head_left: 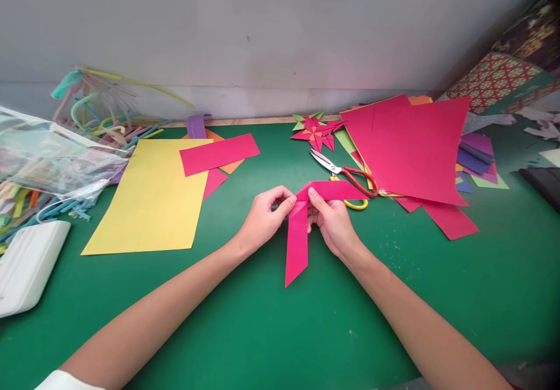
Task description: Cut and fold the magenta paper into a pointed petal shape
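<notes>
Both hands pinch a folded pink paper strip at its bend, over the green mat. My left hand grips the fold from the left with fingertips on the crease. My right hand holds it from the right, thumb on top. One leg of the strip hangs toward me with a pointed end; the other leg runs right toward the scissors, which lie just behind my right hand with red and yellow handles.
A yellow sheet lies left, with a pink strip over orange and purple pieces. Pink sheets are stacked right above mixed coloured paper. A folded paper star sits at the back. A plastic bag of straws and a white object lie far left.
</notes>
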{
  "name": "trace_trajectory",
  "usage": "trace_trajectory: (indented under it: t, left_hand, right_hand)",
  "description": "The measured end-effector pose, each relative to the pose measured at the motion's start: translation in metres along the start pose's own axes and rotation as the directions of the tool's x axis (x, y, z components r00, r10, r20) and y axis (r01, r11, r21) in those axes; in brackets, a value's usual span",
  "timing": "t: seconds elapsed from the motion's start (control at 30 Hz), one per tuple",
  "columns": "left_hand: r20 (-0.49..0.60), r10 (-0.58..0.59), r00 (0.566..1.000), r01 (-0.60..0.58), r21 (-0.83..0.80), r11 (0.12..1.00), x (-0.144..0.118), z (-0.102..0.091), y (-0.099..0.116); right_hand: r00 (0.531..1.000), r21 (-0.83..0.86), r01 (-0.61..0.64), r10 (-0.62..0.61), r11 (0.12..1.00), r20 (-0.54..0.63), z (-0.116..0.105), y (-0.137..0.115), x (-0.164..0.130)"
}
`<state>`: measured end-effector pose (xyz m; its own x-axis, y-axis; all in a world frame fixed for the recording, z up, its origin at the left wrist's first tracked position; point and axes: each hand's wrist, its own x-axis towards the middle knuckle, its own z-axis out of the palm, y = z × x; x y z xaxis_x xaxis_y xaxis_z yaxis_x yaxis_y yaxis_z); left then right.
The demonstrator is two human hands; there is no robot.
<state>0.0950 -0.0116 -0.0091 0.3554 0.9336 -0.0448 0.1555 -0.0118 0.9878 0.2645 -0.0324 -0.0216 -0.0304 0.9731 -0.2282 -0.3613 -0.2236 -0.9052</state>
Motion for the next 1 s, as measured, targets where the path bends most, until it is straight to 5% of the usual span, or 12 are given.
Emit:
trace_trajectory:
  t: [0.5, 1.0]
  left_hand:
    - [-0.006, -0.057, 0.998, 0.056, -0.058, 0.997, 0.003, 0.000, -0.001]
    - [0.027, -0.110, 0.994, 0.113, -0.100, 0.989, 0.008, -0.011, 0.005]
  right_hand:
    - [0.999, -0.068, 0.033, -0.033, 0.997, 0.009, -0.006, 0.003, 0.002]
    - [0.982, -0.179, 0.118, -0.141, 0.977, -0.122, -0.009, 0.006, 0.002]
